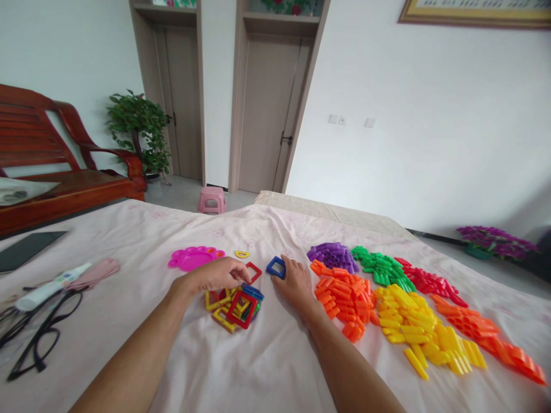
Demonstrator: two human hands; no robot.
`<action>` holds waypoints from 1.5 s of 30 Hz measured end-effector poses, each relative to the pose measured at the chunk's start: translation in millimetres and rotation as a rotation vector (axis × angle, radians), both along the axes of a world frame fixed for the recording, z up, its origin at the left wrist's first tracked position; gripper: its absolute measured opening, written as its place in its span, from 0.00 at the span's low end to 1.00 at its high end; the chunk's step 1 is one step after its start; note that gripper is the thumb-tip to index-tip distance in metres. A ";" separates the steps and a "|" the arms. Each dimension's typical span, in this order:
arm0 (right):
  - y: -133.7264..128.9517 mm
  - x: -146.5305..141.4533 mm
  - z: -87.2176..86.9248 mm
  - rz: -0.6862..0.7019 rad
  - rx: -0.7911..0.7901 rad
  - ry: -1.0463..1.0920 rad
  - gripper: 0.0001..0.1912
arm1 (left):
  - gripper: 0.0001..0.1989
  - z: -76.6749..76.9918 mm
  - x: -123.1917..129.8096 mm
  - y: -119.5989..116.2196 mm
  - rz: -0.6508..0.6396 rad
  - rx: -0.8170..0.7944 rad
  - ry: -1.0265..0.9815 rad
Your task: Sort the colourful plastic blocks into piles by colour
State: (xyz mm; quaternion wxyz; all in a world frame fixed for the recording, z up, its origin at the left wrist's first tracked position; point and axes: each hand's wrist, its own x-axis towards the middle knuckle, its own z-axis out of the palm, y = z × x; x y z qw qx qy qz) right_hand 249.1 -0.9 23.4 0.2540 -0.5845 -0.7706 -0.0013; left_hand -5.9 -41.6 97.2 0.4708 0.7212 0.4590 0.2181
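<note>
The left hand bends its fingertips down over a small heap of coloured frames; whether it grips one cannot be told. The right hand holds a blue square frame by its side, between thumb and fingers. A red square frame lies between the hands, beside the left fingertips.

All this rests mid-width on a pale pink, wrinkled sheet with faint flowers. Toward its far edge lie a magenta tray and a yellow piece. Along its right side spread plastic tubes in piles: purple, green, red, yellow and orange, with another orange row outermost. On its left side are black glasses, a white device and a dark flat slab.

Beyond the far edge stand a pink stool and two doors; past the left edge, a reddish wooden bench and a leafy plant. Purple flowers sit beyond the right edge, below a white wall.
</note>
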 end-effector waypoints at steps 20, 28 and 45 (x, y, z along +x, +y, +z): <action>-19.4 -17.0 7.8 0.463 0.115 0.469 0.20 | 0.14 -18.9 13.7 13.0 0.087 0.101 -0.167; -21.9 -22.4 4.9 0.425 0.041 0.677 0.22 | 0.16 -19.1 22.7 12.2 0.146 0.025 -0.298; -27.9 -22.3 20.0 0.524 0.462 0.484 0.11 | 0.30 -2.8 27.8 1.0 0.288 -0.387 -0.834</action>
